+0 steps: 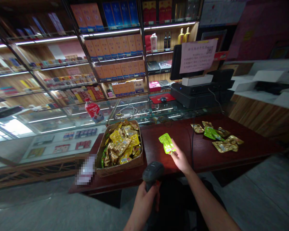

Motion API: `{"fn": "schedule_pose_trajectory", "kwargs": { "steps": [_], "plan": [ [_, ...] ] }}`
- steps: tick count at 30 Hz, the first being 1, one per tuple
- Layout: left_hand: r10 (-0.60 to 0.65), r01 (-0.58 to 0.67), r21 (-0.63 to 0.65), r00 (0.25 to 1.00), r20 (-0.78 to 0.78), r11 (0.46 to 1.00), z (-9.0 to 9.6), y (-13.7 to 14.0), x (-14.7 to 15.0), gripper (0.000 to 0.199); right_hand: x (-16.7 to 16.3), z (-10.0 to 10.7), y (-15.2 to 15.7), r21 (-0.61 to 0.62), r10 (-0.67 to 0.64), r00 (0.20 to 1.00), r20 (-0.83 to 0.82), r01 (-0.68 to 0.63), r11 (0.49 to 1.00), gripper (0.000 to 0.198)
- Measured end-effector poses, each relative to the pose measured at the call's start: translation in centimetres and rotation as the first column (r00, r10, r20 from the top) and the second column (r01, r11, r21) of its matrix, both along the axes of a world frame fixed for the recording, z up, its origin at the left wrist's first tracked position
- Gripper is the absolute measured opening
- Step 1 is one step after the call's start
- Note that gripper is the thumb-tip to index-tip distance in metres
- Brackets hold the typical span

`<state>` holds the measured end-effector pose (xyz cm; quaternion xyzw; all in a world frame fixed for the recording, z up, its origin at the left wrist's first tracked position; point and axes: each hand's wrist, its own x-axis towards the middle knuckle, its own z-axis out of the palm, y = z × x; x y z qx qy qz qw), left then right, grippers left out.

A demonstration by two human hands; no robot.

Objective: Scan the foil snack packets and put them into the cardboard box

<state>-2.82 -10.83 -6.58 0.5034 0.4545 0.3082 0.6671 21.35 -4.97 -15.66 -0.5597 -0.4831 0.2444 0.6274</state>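
My left hand (146,199) is wrapped round the grip of a dark barcode scanner (153,170), whose head points forward over the table's near edge. Between the thumb and fingers of my right hand (180,158) is a green snack packet (167,143), raised above the dark red table (156,134). Left of it stands an open cardboard box (132,162) heaped with gold and yellow snack packets (121,144). At the table's right lie several loose gold packets (225,147) and green packets (213,133).
A black cable (192,144) runs down across the table. Behind it, a glass counter (125,102) carries a red-labelled bottle (93,110), a white cable (127,111), and a mouse (163,99) on a red mat. A monitor (177,64) with a paper sign stands at the back right.
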Motion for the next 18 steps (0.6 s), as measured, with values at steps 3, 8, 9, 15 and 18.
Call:
{"fn": "schedule_pose_trajectory", "kwargs": {
  "steps": [3, 8, 9, 15, 18],
  "plan": [
    [0.005, -0.005, 0.015, 1.0, -0.023, 1.0, 0.3, 0.1, 0.0, 0.042, 0.0, 0.1, -0.1, -0.025, -0.006, 1.0, 0.016, 0.006, 1.0, 0.07],
    [0.003, -0.002, 0.024, 0.999, -0.043, 1.0, 1.0, -0.1, 0.0, 0.038, -0.3, -0.1, 0.4, 0.005, 0.01, 0.995, -0.098, -0.01, 1.0, 0.072],
    [0.005, -0.004, 0.028, 0.999, -0.048, 1.0, 1.0, -0.1, 0.0, 0.038, -0.4, -0.1, 0.5, 0.009, 0.014, 0.994, -0.112, -0.013, 1.0, 0.072],
    [0.002, 0.003, 0.092, 0.998, -0.058, 0.996, 0.1, 1.2, 0.2, 0.031, -0.1, -0.8, 0.4, -0.008, -0.023, 0.988, -0.15, 0.022, 1.0, 0.075],
    [-0.035, 0.046, 0.145, 0.996, -0.081, 0.988, -0.8, 2.9, 0.0, 0.025, 0.9, -1.8, 0.5, -0.025, -0.127, 0.987, -0.094, 0.125, 0.992, 0.072]
  ]
}}
